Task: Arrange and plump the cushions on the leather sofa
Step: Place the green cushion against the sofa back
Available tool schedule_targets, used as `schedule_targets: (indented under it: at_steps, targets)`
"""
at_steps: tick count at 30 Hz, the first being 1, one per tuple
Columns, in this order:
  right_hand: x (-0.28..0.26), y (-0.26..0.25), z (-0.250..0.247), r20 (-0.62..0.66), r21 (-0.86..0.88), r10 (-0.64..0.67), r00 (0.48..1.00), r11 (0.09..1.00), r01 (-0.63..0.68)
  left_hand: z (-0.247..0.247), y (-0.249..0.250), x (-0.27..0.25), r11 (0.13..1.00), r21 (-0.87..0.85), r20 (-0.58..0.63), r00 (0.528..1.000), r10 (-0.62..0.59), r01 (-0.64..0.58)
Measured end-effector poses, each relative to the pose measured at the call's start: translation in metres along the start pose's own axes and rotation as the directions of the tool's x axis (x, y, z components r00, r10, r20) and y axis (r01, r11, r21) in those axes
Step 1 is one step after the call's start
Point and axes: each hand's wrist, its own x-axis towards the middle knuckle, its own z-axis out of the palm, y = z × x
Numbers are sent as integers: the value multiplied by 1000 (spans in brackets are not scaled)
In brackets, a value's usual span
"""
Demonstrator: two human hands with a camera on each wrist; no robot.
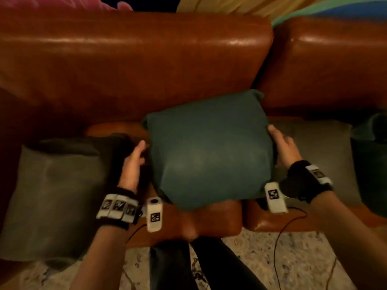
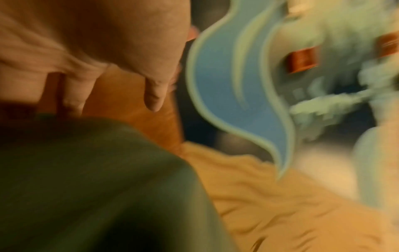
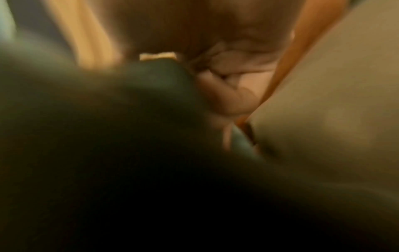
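A teal cushion stands on the seat of the brown leather sofa, leaning toward its backrest. My left hand is beside the cushion's left side with straight fingers; in the left wrist view its fingers hang just clear of the cushion. My right hand lies flat against the cushion's right side. The right wrist view is blurred: the right hand sits between the dark cushion and a grey cushion.
A grey cushion and a dark one lie to the left; another grey cushion and a dark green one to the right. Yellow fabric hangs behind the backrest. My legs and a cable are over speckled floor.
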Motion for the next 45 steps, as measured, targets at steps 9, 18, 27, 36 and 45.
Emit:
schedule_targets:
  at_steps: [9,18,27,36,45]
  targets:
    - [17,-16,9,413,534,83,907,784,-315,-34,21,23,937,-143,222,912,345,-320]
    - [2,11,65,272,-15,-110,956,993,118,-29,-14,60,871,216,151,897,416,-441]
    - [-6,-1,83,309,-39,-271,912,954,297,-38,1,39,843,270,101,885,455,-465]
    - [-7,15,80,78,-129,-345,935,927,353,-11,-20,22,819,409,-52,886,461,-402]
    - [-7,2,85,-45,-137,-369,928,923,361,-3,-5,5,713,416,-2,784,621,-564]
